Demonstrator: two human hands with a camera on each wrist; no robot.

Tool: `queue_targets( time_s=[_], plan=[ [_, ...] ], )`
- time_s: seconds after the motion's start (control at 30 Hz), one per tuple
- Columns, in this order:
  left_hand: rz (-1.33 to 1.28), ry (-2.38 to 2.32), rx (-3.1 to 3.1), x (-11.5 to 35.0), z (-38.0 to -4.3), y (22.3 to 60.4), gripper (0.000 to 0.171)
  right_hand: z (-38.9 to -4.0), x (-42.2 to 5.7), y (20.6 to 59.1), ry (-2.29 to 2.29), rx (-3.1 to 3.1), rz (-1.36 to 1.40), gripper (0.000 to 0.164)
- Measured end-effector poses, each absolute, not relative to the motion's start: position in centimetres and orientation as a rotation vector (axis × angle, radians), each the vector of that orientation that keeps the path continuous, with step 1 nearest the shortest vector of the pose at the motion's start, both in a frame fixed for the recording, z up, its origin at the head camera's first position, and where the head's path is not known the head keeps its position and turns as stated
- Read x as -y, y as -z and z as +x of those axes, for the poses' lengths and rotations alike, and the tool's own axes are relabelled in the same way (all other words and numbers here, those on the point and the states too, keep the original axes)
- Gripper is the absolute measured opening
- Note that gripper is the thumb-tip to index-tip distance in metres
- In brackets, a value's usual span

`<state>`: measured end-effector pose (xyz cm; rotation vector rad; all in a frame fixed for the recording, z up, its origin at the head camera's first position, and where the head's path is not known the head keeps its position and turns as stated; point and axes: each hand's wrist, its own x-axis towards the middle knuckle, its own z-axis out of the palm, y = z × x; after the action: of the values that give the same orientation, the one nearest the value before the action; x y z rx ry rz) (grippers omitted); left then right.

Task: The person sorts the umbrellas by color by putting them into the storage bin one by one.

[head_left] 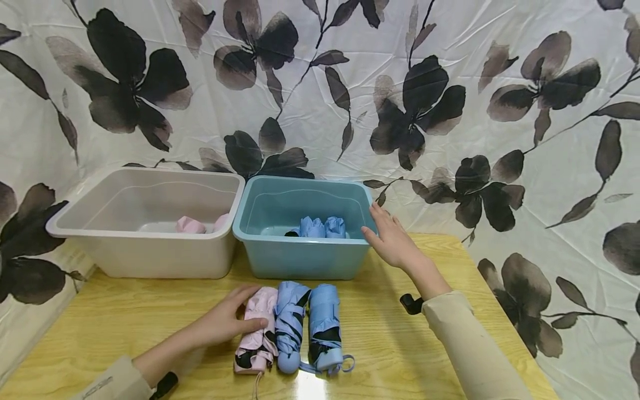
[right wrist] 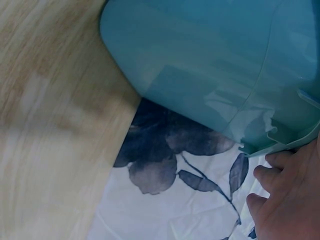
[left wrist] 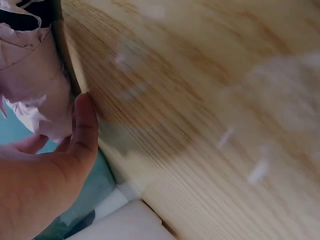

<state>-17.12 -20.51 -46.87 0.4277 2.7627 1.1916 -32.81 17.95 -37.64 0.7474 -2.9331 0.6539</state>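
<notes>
Three folded umbrellas lie side by side on the table: a pink umbrella (head_left: 259,328) at left, a blue umbrella (head_left: 290,325) in the middle and another blue umbrella (head_left: 325,322) at right. My left hand (head_left: 231,315) holds the pink one from its left side, thumb across the top. In the left wrist view, that hand's fingers curve against the pink fabric (left wrist: 42,85). My right hand (head_left: 392,239) rests at the right rim of the blue bin (head_left: 305,261), fingers extended. The right wrist view shows its fingertips by the rim.
Inside the blue bin are blue folded umbrellas (head_left: 320,228). Left of it, touching, stands a light grey bin (head_left: 150,255) with pink bundles (head_left: 190,225) inside. Behind the wooden table (head_left: 400,333) hangs a white cloth (head_left: 320,111) with dark flowers.
</notes>
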Motion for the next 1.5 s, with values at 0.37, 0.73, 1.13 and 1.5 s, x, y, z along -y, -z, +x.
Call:
queue_targets(
  time_s=[0.37,0.73,1.13,1.5],
  plan=[
    [0.339,-1.221,-2.748,19.2,-17.8,47.1,0.097,-32.8,-18.0,37.8,-0.675,2.914,0.754,0.073],
    [0.283,-1.315,-2.778,19.1,-17.6,47.1,0.089,-32.9,-18.0,37.6,-0.665,2.917,0.762,0.074],
    [0.294,-1.402,-2.856,19.8,-16.6,46.4,0.088,-33.0,-18.0,37.9,-0.675,2.917,0.756,0.074],
    [0.341,-1.526,-2.926,20.4,-15.7,44.0,0.085,-32.8,-18.0,37.8,-0.69,2.914,0.759,0.073]
  ],
)
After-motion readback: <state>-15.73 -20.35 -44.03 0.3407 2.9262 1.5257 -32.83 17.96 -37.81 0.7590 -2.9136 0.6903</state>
